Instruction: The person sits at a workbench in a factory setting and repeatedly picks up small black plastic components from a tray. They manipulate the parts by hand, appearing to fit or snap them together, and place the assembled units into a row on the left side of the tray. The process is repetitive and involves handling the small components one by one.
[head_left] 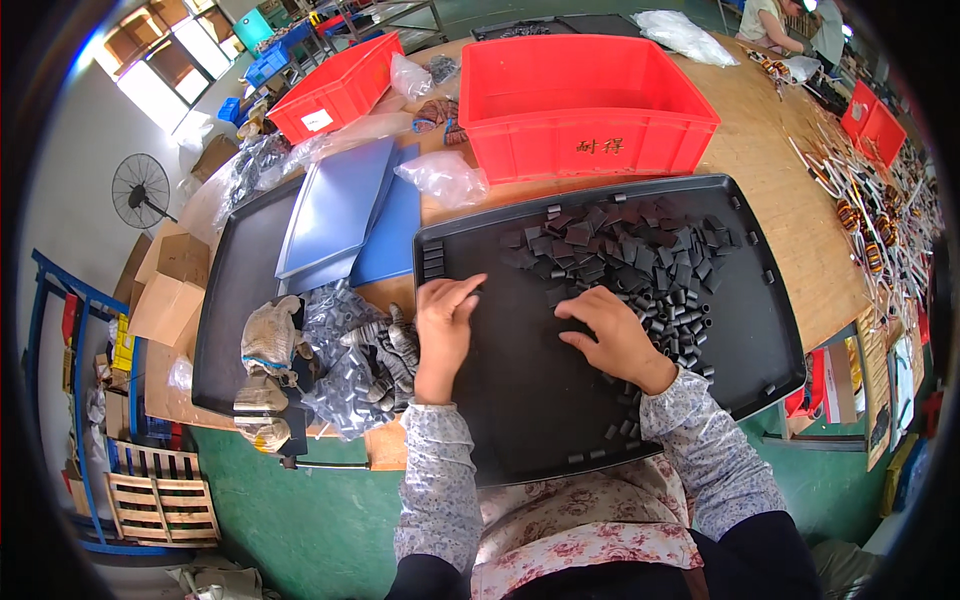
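Note:
A large black tray (520, 410) lies before me on the table. My left hand (445, 330) is over its left side, thumb and index finger pinched together. Whatever is between those fingertips is too small and dark to make out. Just beyond that hand, several black pieces (433, 262) sit in a row against the tray's left wall. My right hand (612, 335) hovers at the edge of a heap of flat black pieces (610, 240), thumb and index finger apart with nothing seen between them. Short black tubes (680, 325) lie beside it, partly hidden by the hand and sleeve.
Behind the tray stands a red bin (590, 140); another red bin (340, 85) is at the far left. Blue folders (340, 215), work gloves (272, 340) and a bag of grey parts (340, 330) lie left. Wires (870, 210) cover the right side, where another person (775, 28) works.

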